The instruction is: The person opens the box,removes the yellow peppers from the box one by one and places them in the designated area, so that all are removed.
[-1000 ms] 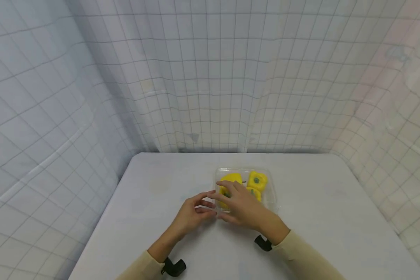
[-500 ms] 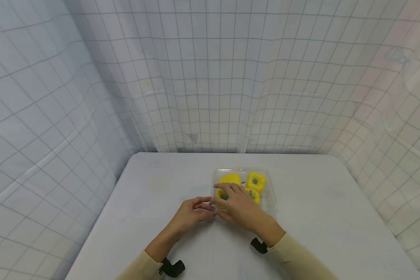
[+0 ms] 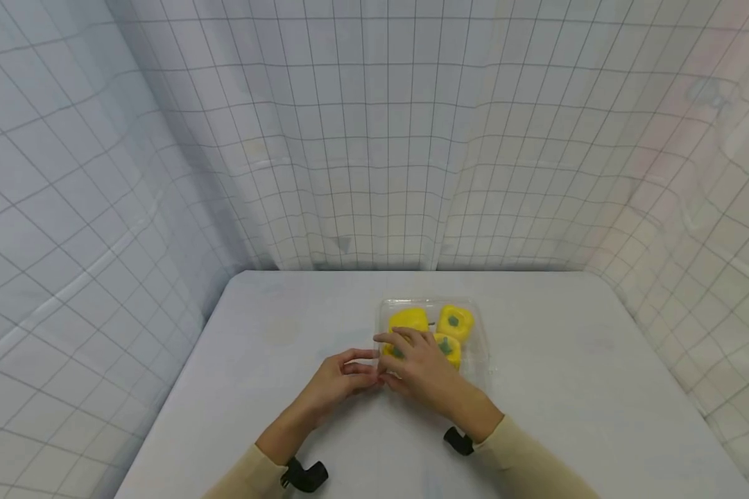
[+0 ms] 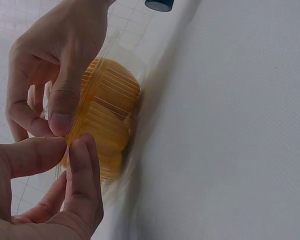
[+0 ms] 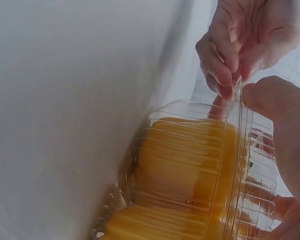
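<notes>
A clear plastic clamshell box [image 3: 477,360] with ribbed walls lies on the white table, and several yellow bell peppers [image 3: 455,323] with green stems show through it. At its near left corner my left hand [image 3: 333,384] pinches the rim [image 4: 72,132] between thumb and fingers, seen closely in the left wrist view. My right hand [image 3: 429,374] arches over the lid, fingers curved on its top and thumb [image 5: 267,95] at the rim beside the left fingertips. One pepper is mostly hidden under the right hand. Whether the lid's edge is fully seated I cannot tell.
The white table [image 3: 568,402] spreads around the box on all sides. White curtains [image 3: 399,138] with a dark grid hang behind it and at left and right. A black wrist mount [image 3: 306,477] sits at the left cuff, another [image 3: 458,441] at the right.
A clear plastic edge that stood up between my hands one second ago is no longer raised. My right fingers have come down and left toward the corner. The left hand stays at the corner.
</notes>
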The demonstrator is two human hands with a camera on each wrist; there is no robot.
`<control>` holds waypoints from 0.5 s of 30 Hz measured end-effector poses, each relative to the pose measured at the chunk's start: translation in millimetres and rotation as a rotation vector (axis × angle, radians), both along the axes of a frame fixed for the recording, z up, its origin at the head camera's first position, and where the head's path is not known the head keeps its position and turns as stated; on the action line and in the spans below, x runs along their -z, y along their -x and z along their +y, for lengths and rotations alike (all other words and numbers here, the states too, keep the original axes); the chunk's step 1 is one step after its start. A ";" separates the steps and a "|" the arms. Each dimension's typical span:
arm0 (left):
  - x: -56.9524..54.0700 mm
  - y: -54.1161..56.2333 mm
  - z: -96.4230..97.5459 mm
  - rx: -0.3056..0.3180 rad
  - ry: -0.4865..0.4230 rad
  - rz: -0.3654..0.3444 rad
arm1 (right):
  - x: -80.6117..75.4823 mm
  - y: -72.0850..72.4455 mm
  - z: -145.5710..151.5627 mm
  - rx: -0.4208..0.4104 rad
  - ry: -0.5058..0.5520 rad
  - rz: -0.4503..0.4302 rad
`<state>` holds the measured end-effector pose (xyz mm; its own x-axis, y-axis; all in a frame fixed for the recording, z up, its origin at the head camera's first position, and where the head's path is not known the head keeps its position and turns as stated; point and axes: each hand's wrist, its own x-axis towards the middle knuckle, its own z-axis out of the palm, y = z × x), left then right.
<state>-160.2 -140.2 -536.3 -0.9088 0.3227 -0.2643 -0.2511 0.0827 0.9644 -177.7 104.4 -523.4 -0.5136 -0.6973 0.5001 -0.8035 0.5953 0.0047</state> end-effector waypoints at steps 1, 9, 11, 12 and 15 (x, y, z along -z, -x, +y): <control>-0.1 0.3 -0.1 0.001 -0.011 -0.006 | 0.3 0.3 -0.3 0.000 0.001 0.007; -1.0 1.9 0.6 -0.012 -0.044 -0.041 | 7.0 1.3 -2.8 -0.021 0.020 0.090; -1.7 2.1 0.7 -0.015 -0.042 -0.044 | 7.1 0.3 -3.2 -0.014 0.018 0.095; -2.0 2.2 0.8 -0.015 -0.040 -0.044 | 7.1 -0.2 -3.1 -0.010 0.016 0.094; -2.9 2.4 1.4 -0.017 -0.035 -0.044 | 6.3 -1.8 -2.9 0.001 0.020 0.068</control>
<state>-162.6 -138.8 -533.4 -0.9018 0.3174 -0.2933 -0.2947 0.0448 0.9545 -175.8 101.5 -529.7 -0.4792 -0.6858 0.5478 -0.8009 0.5969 0.0467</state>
